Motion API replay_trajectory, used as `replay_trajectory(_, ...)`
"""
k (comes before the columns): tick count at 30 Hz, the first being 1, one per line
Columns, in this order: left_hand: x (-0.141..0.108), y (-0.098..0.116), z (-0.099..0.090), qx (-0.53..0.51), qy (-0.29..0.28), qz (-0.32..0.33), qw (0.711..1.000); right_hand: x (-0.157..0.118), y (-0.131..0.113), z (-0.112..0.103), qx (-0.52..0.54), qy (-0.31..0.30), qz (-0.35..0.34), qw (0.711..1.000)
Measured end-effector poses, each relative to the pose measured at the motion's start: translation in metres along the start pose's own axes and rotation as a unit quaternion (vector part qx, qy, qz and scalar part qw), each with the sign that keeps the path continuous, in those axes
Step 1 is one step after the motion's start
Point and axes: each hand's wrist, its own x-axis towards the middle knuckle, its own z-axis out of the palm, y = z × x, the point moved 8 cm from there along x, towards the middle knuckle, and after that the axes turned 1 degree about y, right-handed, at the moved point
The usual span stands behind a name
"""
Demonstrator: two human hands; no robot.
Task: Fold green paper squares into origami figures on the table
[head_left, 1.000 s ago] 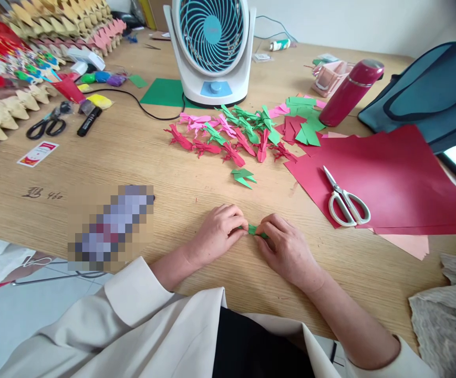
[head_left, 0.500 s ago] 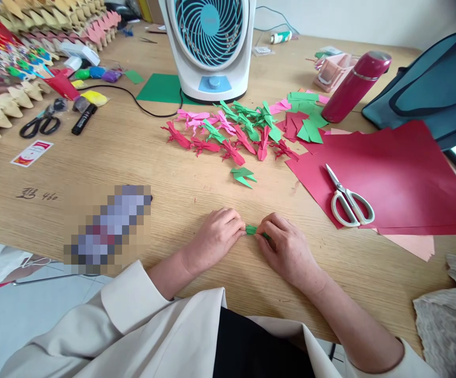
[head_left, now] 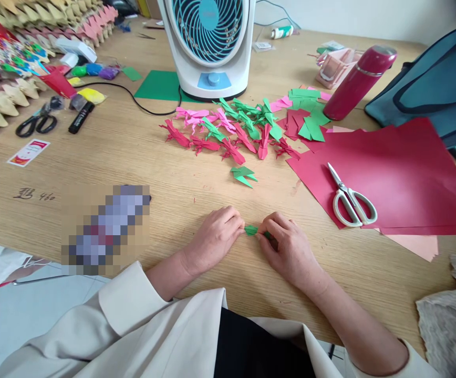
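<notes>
A small folded piece of green paper [head_left: 251, 230] is stretched between my two hands, low over the wooden table. My left hand [head_left: 220, 231] pinches its left end. At the other end, the fingers of my right hand [head_left: 287, 244] close on it and hide part of it. Just beyond lies another green folded paper piece [head_left: 244, 175] with pointed ends. Farther back, several red folded paper figures [head_left: 232, 151] lie among green ones [head_left: 247, 118] and pink ones [head_left: 192, 116].
White-handled scissors [head_left: 352, 202] rest on large red paper sheets [head_left: 405, 178] at the right. A red thermos [head_left: 360, 84] stands behind them, near a blue bag [head_left: 425, 86]. A fan [head_left: 214, 52] stands at the back. To the left are black-handled scissors [head_left: 37, 125] and a black marker [head_left: 81, 117].
The green paper between my fingers shows slightly wider now. Both hands keep nearly the same place and grip, while the view has shifted a little.
</notes>
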Motion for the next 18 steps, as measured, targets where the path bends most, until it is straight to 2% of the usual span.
replay_trajectory(6, 0.002, -0.009, 0.002, -0.054, 0.002, -0.037, 0.998, 0.001, 0.001, 0.0, 0.012, 0.002, 0.018, 1.0)
replay_trajectory(18, 0.004, -0.012, -0.003, -0.053, 0.04, -0.078, 0.995, 0.005, 0.002, 0.001, 0.027, -0.001, 0.044, 0.999)
